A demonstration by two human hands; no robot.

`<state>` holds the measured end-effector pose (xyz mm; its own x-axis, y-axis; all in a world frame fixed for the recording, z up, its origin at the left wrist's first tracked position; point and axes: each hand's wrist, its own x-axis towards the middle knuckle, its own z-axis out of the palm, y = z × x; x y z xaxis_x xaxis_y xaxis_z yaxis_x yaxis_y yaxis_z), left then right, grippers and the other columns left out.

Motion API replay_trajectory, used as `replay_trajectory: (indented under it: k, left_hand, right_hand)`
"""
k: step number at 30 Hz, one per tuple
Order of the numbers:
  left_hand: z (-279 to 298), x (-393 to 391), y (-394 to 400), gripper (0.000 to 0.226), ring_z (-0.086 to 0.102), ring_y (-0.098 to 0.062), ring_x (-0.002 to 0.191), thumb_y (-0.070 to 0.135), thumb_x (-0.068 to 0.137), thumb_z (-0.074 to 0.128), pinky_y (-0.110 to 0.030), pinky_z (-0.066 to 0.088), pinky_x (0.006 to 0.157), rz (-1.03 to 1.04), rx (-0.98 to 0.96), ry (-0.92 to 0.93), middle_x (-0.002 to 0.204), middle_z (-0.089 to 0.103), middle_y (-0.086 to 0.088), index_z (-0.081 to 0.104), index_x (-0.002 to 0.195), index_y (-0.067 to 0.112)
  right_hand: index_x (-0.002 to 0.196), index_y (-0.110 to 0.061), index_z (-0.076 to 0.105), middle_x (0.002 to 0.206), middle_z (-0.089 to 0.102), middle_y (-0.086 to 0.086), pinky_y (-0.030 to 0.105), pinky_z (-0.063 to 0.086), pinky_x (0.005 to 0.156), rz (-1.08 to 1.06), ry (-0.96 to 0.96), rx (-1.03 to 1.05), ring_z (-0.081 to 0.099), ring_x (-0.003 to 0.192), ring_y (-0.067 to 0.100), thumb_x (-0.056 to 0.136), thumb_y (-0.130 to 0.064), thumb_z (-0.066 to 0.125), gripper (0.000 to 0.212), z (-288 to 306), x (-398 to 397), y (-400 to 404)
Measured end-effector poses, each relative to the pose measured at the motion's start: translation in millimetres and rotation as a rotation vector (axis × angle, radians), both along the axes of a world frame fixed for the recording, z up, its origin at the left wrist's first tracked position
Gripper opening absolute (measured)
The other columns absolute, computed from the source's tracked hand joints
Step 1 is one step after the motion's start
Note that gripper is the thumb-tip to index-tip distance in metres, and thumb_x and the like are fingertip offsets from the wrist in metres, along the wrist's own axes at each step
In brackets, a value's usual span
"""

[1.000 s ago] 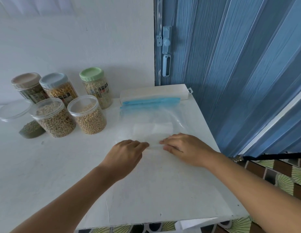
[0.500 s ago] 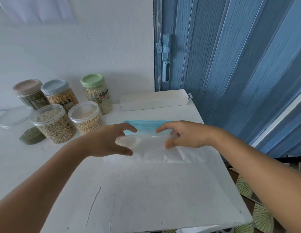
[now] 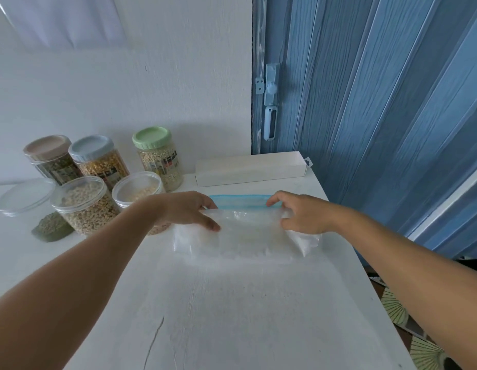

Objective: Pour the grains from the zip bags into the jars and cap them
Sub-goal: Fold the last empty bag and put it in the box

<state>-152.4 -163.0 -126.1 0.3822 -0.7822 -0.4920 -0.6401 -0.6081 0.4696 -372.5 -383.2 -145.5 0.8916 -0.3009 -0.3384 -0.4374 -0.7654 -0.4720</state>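
Jars sit filled at your left, three capped. Both grips, left hand and right hand, pinch an empty-looking zip bag folded on the counter; lidding looks unfinished.

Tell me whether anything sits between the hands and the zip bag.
Nothing visible does. The left hand and right hand both already grip the empty zip bag just below its blue zip strip, one at each end. The jars stand off to the left and the white box lies behind.
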Motion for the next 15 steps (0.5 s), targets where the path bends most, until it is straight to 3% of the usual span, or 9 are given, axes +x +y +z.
replay_trajectory:
  k: [3,5,11,15]
  left_hand:
    - [-6,2,-5,0.071,0.046,-0.016,0.137,0.056,0.086,0.078,-0.036,0.032,0.119,-0.017,0.024,-0.155,0.147,0.051,0.009,0.055,0.146,0.026]
    - [-11,6,-8,0.071,0.039,-0.016,0.142,0.057,0.086,0.078,-0.038,0.028,0.122,-0.029,-0.011,-0.179,0.152,0.043,0.009,0.052,0.147,0.029]
    - [-19,17,-23,0.054,0.049,-0.02,0.138,0.05,0.094,0.072,-0.041,0.035,0.118,-0.048,0.007,-0.1,0.146,0.056,0.004,0.058,0.14,0.027]
    - [-29,29,-22,0.053,0.051,-0.019,0.133,0.058,0.092,0.07,-0.039,0.04,0.111,-0.031,-0.036,-0.138,0.145,0.055,0.002,0.054,0.136,0.034]
  right_hand:
    - [0.128,-0.038,0.047,0.099,0.059,-0.008,0.03,0.045,0.074,-0.013,-0.006,0.064,0.056,0.082,0.016,0.094,-0.022,0.061,0.039,-12,8,-6]
    - [0.121,-0.036,0.046,0.09,0.06,-0.007,0.033,0.045,0.073,-0.034,0.003,0.102,0.053,0.077,0.019,0.094,-0.02,0.06,0.034,-16,11,-10]
    - [0.121,-0.036,0.042,0.108,0.065,-0.002,0.042,0.049,0.095,-0.074,0.082,0.075,0.06,0.095,0.026,0.094,-0.024,0.057,0.033,-13,30,-21]
    - [0.122,-0.035,0.046,0.111,0.065,0.0,0.04,0.047,0.092,-0.085,0.104,0.028,0.06,0.104,0.026,0.095,-0.025,0.055,0.03,-16,39,-23]
